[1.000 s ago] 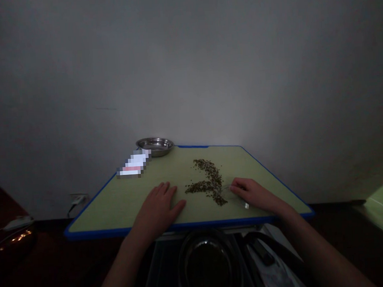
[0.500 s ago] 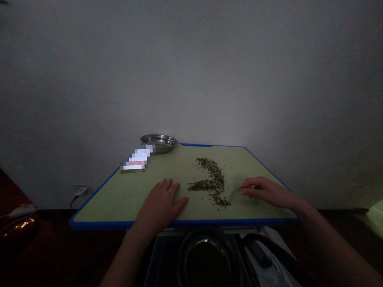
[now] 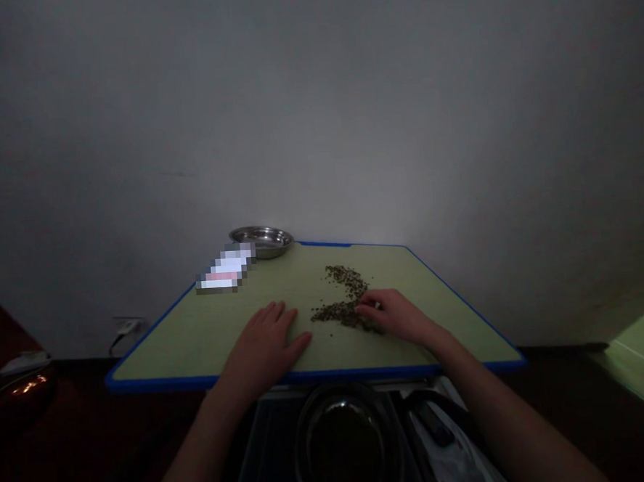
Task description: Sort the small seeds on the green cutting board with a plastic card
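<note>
Small brown grains (image 3: 334, 313) lie scattered in a bent trail over the pale green tabletop (image 3: 197, 343). To the left of them my left hand (image 3: 266, 346) rests flat on the table, fingers spread and holding nothing. My right hand (image 3: 395, 313) is at the right side of the grains, covering part of them. Its fingers are pinched together, and what they hold is hidden behind them now. A thin curved, see-through thing showed at these fingers half a second ago; its kind cannot be made out.
A shallow steel bowl (image 3: 263, 243) stands at the far left corner, beside a pixelated phone-like screen (image 3: 225, 267). A dark round pan or bowl (image 3: 345, 447) sits just below the table's blue front edge (image 3: 319, 376). A wall (image 3: 315, 125) rises behind the table.
My right hand has moved left from the bare tabletop onto the grains, and the nearest grains have shifted. My left hand stays in place on the table. The view has turned slightly.
</note>
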Tool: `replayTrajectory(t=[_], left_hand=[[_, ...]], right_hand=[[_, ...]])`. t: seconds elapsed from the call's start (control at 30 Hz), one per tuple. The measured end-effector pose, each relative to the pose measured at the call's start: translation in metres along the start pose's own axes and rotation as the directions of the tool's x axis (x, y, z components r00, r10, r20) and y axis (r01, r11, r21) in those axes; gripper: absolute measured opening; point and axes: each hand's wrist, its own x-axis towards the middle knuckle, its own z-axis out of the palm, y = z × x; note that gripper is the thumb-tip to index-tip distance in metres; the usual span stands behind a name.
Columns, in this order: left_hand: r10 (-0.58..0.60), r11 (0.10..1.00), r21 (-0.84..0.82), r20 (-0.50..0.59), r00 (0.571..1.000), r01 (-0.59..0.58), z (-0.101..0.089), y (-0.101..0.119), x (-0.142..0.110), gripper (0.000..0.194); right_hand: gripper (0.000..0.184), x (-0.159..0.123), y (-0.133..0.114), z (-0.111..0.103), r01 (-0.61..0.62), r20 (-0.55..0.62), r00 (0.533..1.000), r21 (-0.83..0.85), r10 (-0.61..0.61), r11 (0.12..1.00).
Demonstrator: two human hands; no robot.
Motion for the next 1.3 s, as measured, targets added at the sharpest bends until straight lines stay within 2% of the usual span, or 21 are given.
replayTrajectory(t=[0.23, 0.47, 0.63, 0.77, 1.03, 1.17, 1.3], left_hand=[[0.025, 0.999, -0.02, -0.032, 0.999, -0.026, 0.001, -0.001, -0.002, 0.054], [0.028, 0.999, -0.019, -0.052, 0.998, -0.029, 0.003, -0.001, -0.002, 0.052], [0.032, 0.999, -0.011, -0.051, 0.998, -0.033, 0.003, -0.001, -0.002, 0.053], [0.029, 0.999, -0.016, -0.045, 0.999, -0.03, 0.001, 0.0, -0.002, 0.052], [0.023, 1.0, -0.016, -0.029, 0.999, -0.023, 0.001, 0.0, -0.001, 0.054], [0.027, 0.999, -0.027, -0.043, 0.999, -0.028, 0.003, -0.001, -0.001, 0.054], [0.031, 0.999, -0.021, -0.024, 0.999, -0.031, 0.002, -0.001, -0.001, 0.055]], right_hand=[[0.029, 0.01, 0.017, -0.019, -0.01, -0.083, 0.996, 0.017, 0.011, 1.0], [0.033, -0.015, 0.056, -0.042, -0.116, -0.075, 0.991, -0.029, 0.114, 0.993], [0.029, -0.033, 0.07, -0.045, -0.201, -0.064, 0.978, -0.035, 0.198, 0.979], [0.032, -0.039, 0.06, -0.035, -0.218, -0.014, 0.976, -0.017, 0.218, 0.976], [0.03, -0.035, 0.02, -0.015, -0.165, 0.045, 0.985, -0.022, 0.166, 0.986], [0.029, -0.032, 0.017, -0.014, -0.152, 0.039, 0.988, -0.012, 0.153, 0.988], [0.025, -0.034, 0.023, -0.022, -0.122, 0.0, 0.992, -0.004, 0.122, 0.992]])
